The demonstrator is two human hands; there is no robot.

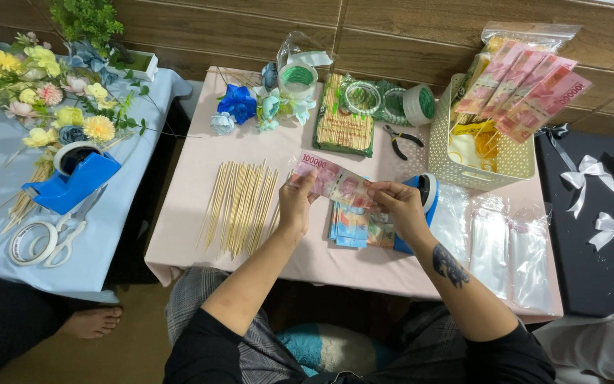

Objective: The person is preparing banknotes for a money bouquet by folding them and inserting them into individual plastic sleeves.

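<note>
We find both sets of fingers pinched on one pink banknote, left hand at its left end, right hand at its right, above the pink table. The right hand partly hides a stack of blue notes and a blue tape dispenser. Wooden skewers lie just left.

A pink-clothed counter fills mid-frame. On it lie a row of wooden skewers at centre left, a stack of banknotes in the middle, clear plastic sleeves at right, a cream perforated basket at upper right, pliers, tape rolls and blue fabric flowers along the top.
</note>
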